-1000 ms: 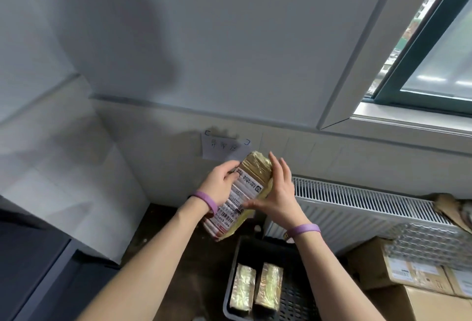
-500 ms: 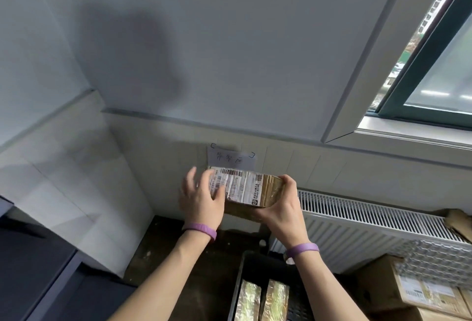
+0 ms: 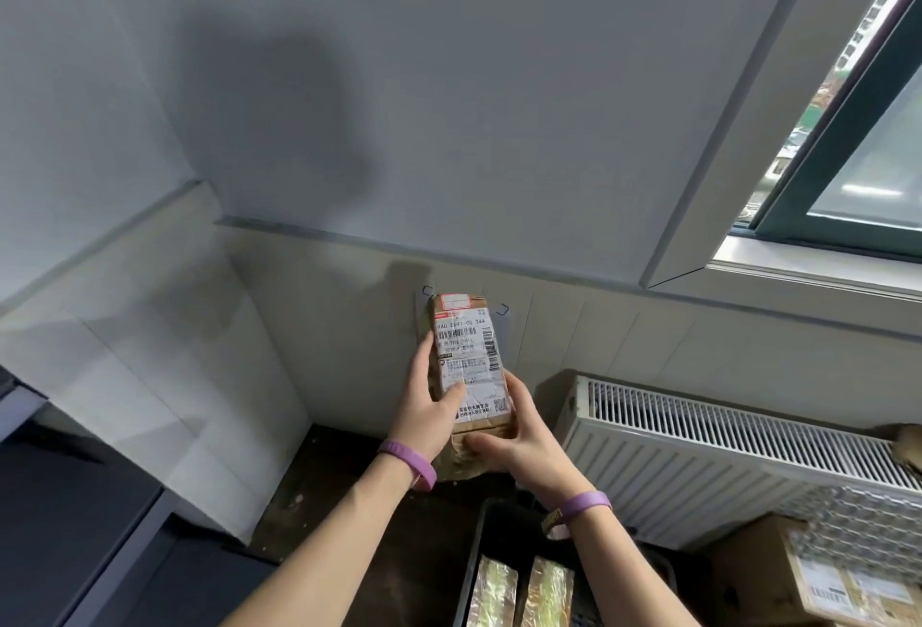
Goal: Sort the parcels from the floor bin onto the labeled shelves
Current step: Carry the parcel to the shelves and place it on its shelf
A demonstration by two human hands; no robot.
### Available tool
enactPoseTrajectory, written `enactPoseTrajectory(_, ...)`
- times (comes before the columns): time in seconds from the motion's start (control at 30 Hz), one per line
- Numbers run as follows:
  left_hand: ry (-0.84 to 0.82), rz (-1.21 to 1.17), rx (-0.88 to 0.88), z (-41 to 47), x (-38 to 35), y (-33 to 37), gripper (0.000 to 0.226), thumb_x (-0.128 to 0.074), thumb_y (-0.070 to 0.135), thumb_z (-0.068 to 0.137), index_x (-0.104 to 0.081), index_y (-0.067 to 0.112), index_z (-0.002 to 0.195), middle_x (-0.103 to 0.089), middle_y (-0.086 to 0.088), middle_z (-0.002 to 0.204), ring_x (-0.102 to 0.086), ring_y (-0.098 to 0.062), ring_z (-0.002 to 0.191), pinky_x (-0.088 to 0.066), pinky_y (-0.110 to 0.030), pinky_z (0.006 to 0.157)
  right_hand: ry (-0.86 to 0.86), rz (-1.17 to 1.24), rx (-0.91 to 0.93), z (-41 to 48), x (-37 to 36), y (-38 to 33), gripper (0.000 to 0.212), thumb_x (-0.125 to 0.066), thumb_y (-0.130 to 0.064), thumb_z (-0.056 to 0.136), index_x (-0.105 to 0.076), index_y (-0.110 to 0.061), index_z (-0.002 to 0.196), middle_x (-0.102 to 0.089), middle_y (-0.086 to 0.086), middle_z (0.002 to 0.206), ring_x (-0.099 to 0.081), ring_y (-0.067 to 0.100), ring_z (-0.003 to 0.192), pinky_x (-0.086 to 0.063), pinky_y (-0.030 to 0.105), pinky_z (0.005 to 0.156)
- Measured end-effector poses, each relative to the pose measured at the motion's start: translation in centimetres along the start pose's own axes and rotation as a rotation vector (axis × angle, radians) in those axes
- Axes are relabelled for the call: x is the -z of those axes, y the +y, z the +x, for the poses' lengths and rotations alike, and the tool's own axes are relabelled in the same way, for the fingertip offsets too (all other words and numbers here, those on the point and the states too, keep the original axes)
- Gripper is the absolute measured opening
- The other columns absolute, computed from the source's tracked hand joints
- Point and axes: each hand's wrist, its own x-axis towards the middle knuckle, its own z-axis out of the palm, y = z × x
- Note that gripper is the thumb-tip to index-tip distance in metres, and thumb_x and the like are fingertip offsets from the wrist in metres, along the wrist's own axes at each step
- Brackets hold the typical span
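Observation:
A small brown parcel (image 3: 469, 357) wrapped in clear tape stands upright in front of me, its white shipping label facing me. My left hand (image 3: 426, 407) grips its left side, thumb across the label. My right hand (image 3: 519, 442) holds the bottom right corner, thumb under the lower end. Below, a black floor bin (image 3: 479, 556) holds two more taped parcels (image 3: 491, 594). A paper note (image 3: 504, 322) on the wall is mostly hidden behind the held parcel.
A white radiator (image 3: 723, 457) runs along the wall at right. Cardboard boxes (image 3: 818, 581) with labels sit at the lower right under bubble wrap. A window (image 3: 858, 137) is at upper right. A dark surface (image 3: 60, 516) lies at lower left.
The parcel turned from lying sideways to upright with the label facing me. My left hand shifted to its left side, my right hand to its bottom end.

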Motion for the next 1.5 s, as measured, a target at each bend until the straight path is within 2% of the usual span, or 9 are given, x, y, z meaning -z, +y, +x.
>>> enactPoseTrajectory(0.2, -0.026, 0.086, -0.055, -0.2, 0.7, -0.2, 0.063, -0.052, 0.001, 0.092, -0.033, 0.038, 0.14, -0.046, 0.013, 0.133, -0.049, 0.001, 0.11, -0.046, -0.003, 0.077, 0.008, 0.038, -0.031, 0.3, -0.1, 0.6, 0.057, -0.061, -0.002, 0.091, -0.033, -0.037, 0.126, -0.057, -0.002, 0.131, -0.065, 0.013, 0.112, -0.055, 0.027, 0.087)
enactPoseTrajectory(0.5, -0.034, 0.209, -0.047, -0.1, 2.3, -1.0, 0.066, -0.052, 0.012, 0.095, -0.021, 0.042, 0.145, -0.038, 0.005, 0.143, -0.045, -0.011, 0.127, -0.043, -0.034, 0.104, 0.035, 0.038, 0.016, 1.0, -1.8, 0.6, 0.056, -0.06, 0.001, 0.091, -0.034, -0.035, 0.126, -0.055, -0.003, 0.133, -0.066, 0.013, 0.11, -0.055, 0.023, 0.082)
enactPoseTrajectory(0.63, 0.005, 0.153, -0.048, -0.2, 4.3, -1.4, 0.065, -0.052, 0.011, 0.095, -0.022, 0.053, 0.134, -0.042, 0.031, 0.127, -0.049, 0.015, 0.105, -0.044, -0.002, 0.081, 0.003, 0.043, 0.043, 1.9, -3.8, -0.1, 0.056, -0.06, 0.003, 0.091, -0.034, -0.031, 0.126, -0.053, -0.003, 0.135, -0.065, 0.012, 0.112, -0.054, 0.021, 0.084)
enactPoseTrajectory(0.8, 0.097, 0.141, -0.035, -0.4, 8.5, -1.8, 0.063, -0.052, 0.01, 0.094, -0.024, 0.039, 0.142, -0.042, 0.04, 0.116, -0.05, 0.016, 0.101, -0.044, -0.024, 0.095, -0.056, 0.055, 0.095, 3.6, -7.6, -1.3, 0.056, -0.059, 0.005, 0.09, -0.034, -0.028, 0.128, -0.053, -0.001, 0.134, -0.06, 0.013, 0.119, -0.053, 0.031, 0.096)
enactPoseTrajectory(0.9, 0.147, 0.15, -0.047, -1.9, 11.6, -1.8, 0.063, -0.049, 0.008, 0.095, -0.021, 0.038, 0.143, -0.042, 0.038, 0.119, -0.049, 0.025, 0.098, -0.041, -0.013, 0.093, -0.118, 0.076, 0.123, 4.0, -10.9, -1.8, 0.056, -0.057, 0.007, 0.09, -0.035, -0.028, 0.128, -0.056, -0.003, 0.132, -0.061, 0.011, 0.118, -0.053, 0.027, 0.093)
enactPoseTrajectory(1.0, 0.269, 0.145, -0.05, -4.3, 14.5, -1.3, 0.062, -0.047, 0.002, 0.094, -0.023, 0.039, 0.139, -0.044, 0.025, 0.127, -0.046, 0.027, 0.103, -0.039, 0.0, 0.086, -0.224, 0.08, 0.156, 4.0, -14.3, -2.2, 0.057, -0.054, 0.01, 0.09, -0.036, -0.029, 0.128, -0.057, -0.005, 0.131, -0.061, 0.012, 0.117, -0.052, 0.024, 0.092)
enactPoseTrajectory(1.2, 0.641, 0.159, 0.037, -12.1, 18.3, -1.0, 0.069, -0.049, 0.003, 0.09, -0.025, 0.04, 0.143, -0.042, -0.003, 0.134, -0.05, -0.015, 0.12, -0.042, -0.041, 0.104, -0.55, -0.007, 0.249, 2.3, -20.3, -3.3, 0.067, -0.056, 0.008, 0.089, -0.033, -0.032, 0.137, -0.057, -0.014, 0.134, -0.056, 0.008, 0.123, -0.046, 0.017, 0.096)
enactPoseTrajectory(1.4, 0.942, 0.105, 0.054, -23.1, 17.4, -1.8, 0.072, -0.049, -0.009, 0.086, -0.034, 0.047, 0.128, -0.047, 0.014, 0.131, -0.049, -0.004, 0.12, -0.045, -0.014, 0.093, -0.889, 0.023, 0.243, -4.4, -24.5, -2.3, 0.07, -0.057, 0.005, 0.09, -0.031, -0.033, 0.143, -0.053, -0.019, 0.137, -0.052, 0.003, 0.126, -0.045, 0.015, 0.097)
enactPoseTrajectory(1.5, 1.03, 0.049, 0.102, -28.7, 16.3, -3.1, 0.069, -0.048, -0.009, 0.087, -0.035, 0.037, 0.137, -0.05, 0.009, 0.135, -0.049, -0.006, 0.122, -0.046, -0.02, 0.096, -1.011, 0.008, 0.236, -9.0, -25.6, -0.9, 0.069, -0.058, -0.001, 0.093, -0.029, -0.036, 0.144, -0.051, -0.028, 0.135, -0.051, -0.003, 0.124, -0.045, 0.01, 0.092)
